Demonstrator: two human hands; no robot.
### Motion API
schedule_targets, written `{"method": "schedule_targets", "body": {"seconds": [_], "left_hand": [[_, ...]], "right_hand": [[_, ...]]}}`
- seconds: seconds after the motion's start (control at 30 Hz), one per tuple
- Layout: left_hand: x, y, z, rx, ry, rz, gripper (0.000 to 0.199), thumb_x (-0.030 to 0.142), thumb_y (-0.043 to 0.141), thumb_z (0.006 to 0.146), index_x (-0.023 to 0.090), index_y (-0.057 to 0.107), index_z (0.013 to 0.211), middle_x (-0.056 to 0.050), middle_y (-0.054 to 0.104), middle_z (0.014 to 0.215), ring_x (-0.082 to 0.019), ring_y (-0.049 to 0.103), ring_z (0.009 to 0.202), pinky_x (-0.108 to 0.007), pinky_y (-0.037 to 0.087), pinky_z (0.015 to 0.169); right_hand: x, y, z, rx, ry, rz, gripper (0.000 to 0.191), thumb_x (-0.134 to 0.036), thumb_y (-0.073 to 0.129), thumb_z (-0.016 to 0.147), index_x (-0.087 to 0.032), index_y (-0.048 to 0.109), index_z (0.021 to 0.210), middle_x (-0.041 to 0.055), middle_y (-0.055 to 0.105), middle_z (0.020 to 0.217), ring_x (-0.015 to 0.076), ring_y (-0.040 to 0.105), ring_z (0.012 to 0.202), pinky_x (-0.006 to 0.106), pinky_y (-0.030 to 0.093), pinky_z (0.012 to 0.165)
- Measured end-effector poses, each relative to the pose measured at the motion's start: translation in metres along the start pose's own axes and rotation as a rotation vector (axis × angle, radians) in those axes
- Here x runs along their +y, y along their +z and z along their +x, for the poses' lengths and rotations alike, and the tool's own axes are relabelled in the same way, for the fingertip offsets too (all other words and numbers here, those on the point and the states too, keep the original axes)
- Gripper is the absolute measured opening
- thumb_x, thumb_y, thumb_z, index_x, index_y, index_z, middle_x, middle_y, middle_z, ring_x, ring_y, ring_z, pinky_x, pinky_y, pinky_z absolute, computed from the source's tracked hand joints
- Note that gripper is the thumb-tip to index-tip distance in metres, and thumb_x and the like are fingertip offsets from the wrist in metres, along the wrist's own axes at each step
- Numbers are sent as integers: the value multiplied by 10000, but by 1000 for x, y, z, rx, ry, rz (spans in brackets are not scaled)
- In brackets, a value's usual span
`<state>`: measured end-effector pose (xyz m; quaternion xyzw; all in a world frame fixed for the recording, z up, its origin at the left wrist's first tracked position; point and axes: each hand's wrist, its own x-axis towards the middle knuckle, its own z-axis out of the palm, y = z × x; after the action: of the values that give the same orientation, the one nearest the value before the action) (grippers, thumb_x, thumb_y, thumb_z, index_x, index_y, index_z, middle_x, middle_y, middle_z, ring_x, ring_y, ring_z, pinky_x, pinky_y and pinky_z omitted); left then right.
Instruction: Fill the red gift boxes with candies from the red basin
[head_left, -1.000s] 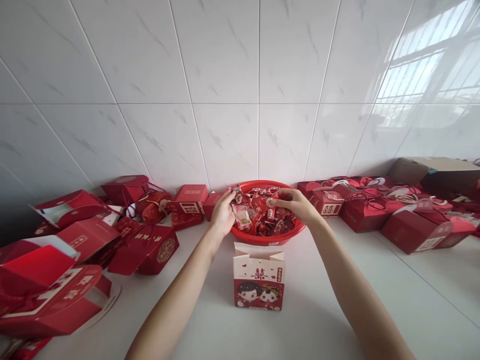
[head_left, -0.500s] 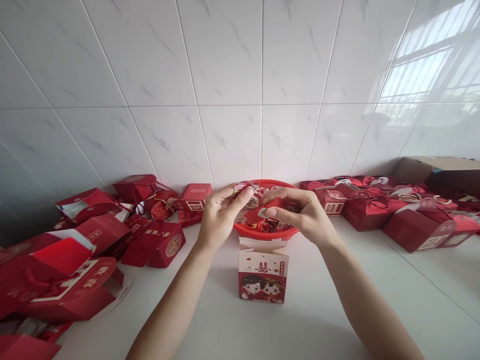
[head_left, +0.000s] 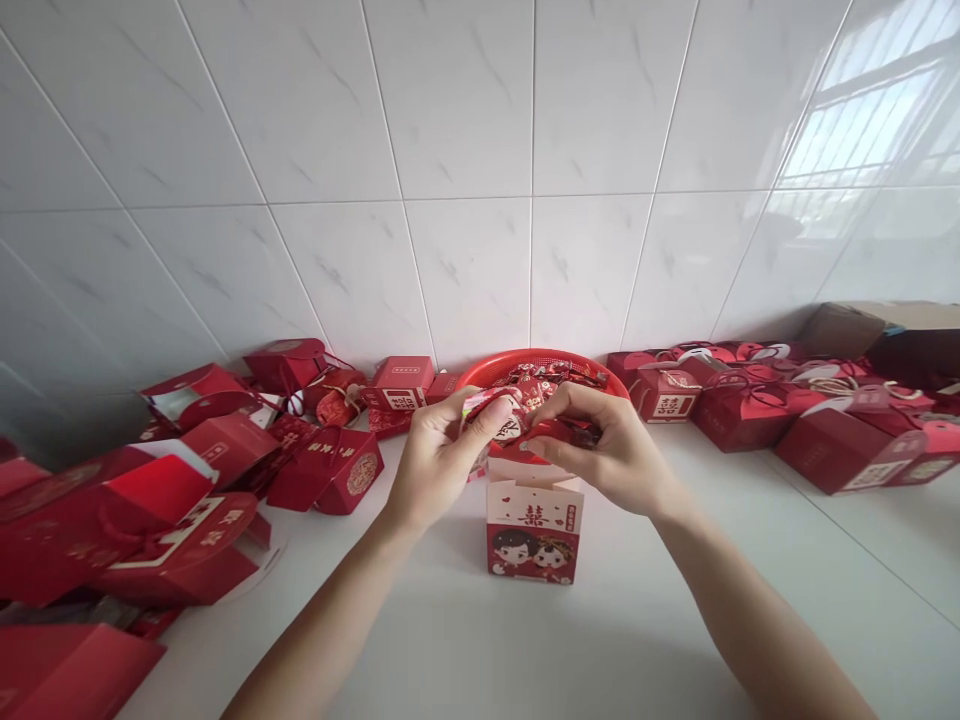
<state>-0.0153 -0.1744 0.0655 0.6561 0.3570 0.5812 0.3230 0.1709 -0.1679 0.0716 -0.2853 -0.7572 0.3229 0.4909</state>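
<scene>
My left hand (head_left: 439,455) is closed around wrapped candies (head_left: 508,428) in red wrappers, one with a pink and green edge, the thumb pressing on top. Close by on the right, my right hand (head_left: 611,445) has its thumb and fingers bent together, with red wrapped candy (head_left: 574,430) partly showing inside the grip. Both hands are above an upright red and white paper box (head_left: 532,530) with a cartoon couple on its front and its top open. Just behind it sits a red plastic basket (head_left: 484,372) holding wrapped candies, partly hidden by my hands.
Several red gift boxes (head_left: 330,475) lie piled on the left of the white table (head_left: 450,620). More red boxes (head_left: 750,410) stand in rows on the right, with a brown cardboard box (head_left: 847,325) behind them. A tiled wall (head_left: 472,270) rises behind the basket.
The view has shifted slightly, and the box appears a little higher. My right fingers have moved in closer to the candies at my left hand; the round-ended red piece between them no longer shows.
</scene>
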Motion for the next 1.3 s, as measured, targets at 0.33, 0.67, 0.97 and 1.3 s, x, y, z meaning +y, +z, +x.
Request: {"method": "schedule_targets", "body": {"seconds": [0.33,0.67,0.97,1.3], "left_hand": [[3,-43,9,-221,-178,190,158,375,836,732,228,782,749,-48,733,826,-171,657,650,-212,466,493],[-17,-23,7,-567,-295,395,262,459,721,826,218,779,909,-21,786,947,-263,713,953,-311,526,809],[-17,-25,13,-624,-441,413,534,394,870,634,199,709,1105,-60,744,1143,-300,670,1084,-357,505,877],[-28,-28,14,-646,-488,429,821,510,905,543,259,642,1280,-71,667,1292,-322,621,1181,-358,518,913]], "right_hand": [[-10,-40,-6,-116,97,-207,38,-247,720,808,-218,698,815,2,648,738,147,553,640,267,425,545],[-13,-45,-7,-382,213,-366,154,-279,643,846,-197,734,940,13,685,766,141,555,640,257,440,546],[-7,-44,-4,-362,180,-440,87,-217,605,844,-201,689,862,-11,619,692,123,493,592,254,381,524],[5,-15,-1,-346,71,-629,151,-78,591,826,-195,590,731,-25,571,682,116,455,613,258,326,550]]}}
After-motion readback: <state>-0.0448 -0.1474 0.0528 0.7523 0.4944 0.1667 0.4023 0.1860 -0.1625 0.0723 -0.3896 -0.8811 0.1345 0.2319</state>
